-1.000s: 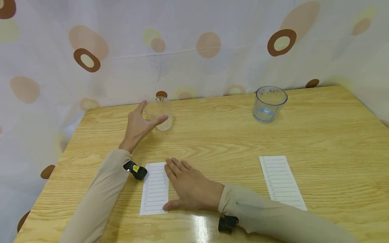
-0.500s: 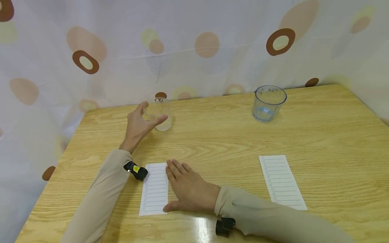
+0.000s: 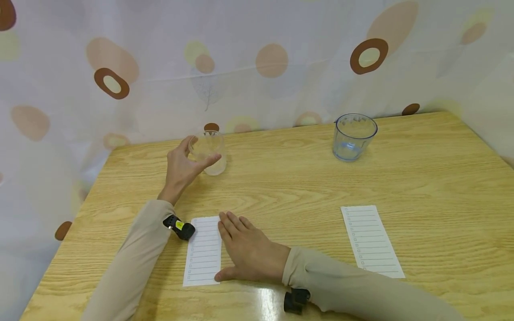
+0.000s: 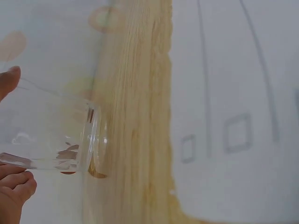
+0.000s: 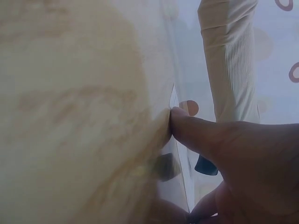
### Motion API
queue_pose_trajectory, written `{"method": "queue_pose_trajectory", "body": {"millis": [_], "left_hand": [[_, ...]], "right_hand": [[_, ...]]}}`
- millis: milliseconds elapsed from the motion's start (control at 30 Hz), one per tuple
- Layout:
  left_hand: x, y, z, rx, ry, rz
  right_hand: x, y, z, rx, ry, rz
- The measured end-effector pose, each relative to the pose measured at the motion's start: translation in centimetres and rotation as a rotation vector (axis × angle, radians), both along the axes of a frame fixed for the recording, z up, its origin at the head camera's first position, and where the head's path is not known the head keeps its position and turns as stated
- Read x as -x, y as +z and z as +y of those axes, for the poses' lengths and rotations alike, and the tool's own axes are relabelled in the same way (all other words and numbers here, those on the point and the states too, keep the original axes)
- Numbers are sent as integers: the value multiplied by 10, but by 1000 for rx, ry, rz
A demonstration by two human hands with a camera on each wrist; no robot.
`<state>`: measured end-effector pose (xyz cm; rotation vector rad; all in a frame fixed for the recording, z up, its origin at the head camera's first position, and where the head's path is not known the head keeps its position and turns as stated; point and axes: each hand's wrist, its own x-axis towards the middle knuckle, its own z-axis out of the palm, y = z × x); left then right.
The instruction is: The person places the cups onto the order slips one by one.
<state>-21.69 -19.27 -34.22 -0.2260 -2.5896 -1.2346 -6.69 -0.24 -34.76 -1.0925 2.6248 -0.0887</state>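
My left hand (image 3: 180,167) holds a clear plastic cup (image 3: 217,166) at the back left of the table, thumb on one side and fingers on the other. In the left wrist view the see-through cup (image 4: 51,126) shows with its base by the wooden surface. My right hand (image 3: 253,252) lies flat with fingers straight, its fingertips and thumb tip pressing along the right edge of a lined checklist sheet (image 3: 204,254). Seen from the right wrist, the thumb (image 5: 187,126) touches the paper's edge (image 5: 184,163). My left forearm passes just left of this sheet.
Toward the back right stands a clear cup with a blue rim (image 3: 350,145). A second lined checklist sheet (image 3: 371,236) lies to the right, its lower edge close to my right sleeve (image 3: 345,281). Behind the wooden table (image 3: 281,178) hangs a patterned curtain (image 3: 237,89).
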Motion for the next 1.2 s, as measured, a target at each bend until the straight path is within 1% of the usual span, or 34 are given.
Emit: {"method": "queue_pose_trajectory", "body": {"millis": [133, 300, 367, 533, 700, 800, 1000, 1200], "left_hand": [[0, -1, 0, -22, -6, 31], [-2, -1, -2, -76, -18, 62], [-2, -1, -2, -86, -18, 62], [-5, 2, -3, -73, -10, 53], [-9, 6, -5, -76, -13, 65], [-12, 8, -6, -85, -18, 72], [-18, 13, -7, -114, -25, 46], [-24, 16, -9, -102, -15, 53]], "right_hand": [[0, 0, 0, -7, 0, 0], [1, -1, -1, -11, -1, 1], [1, -1, -1, -14, -4, 1], [1, -2, -2, -22, -9, 0], [1, -3, -3, -28, -5, 3], [1, -3, -3, -31, 1, 6], [2, -2, -2, -36, 6, 14], [4, -1, -1, -40, 6, -4]]}}
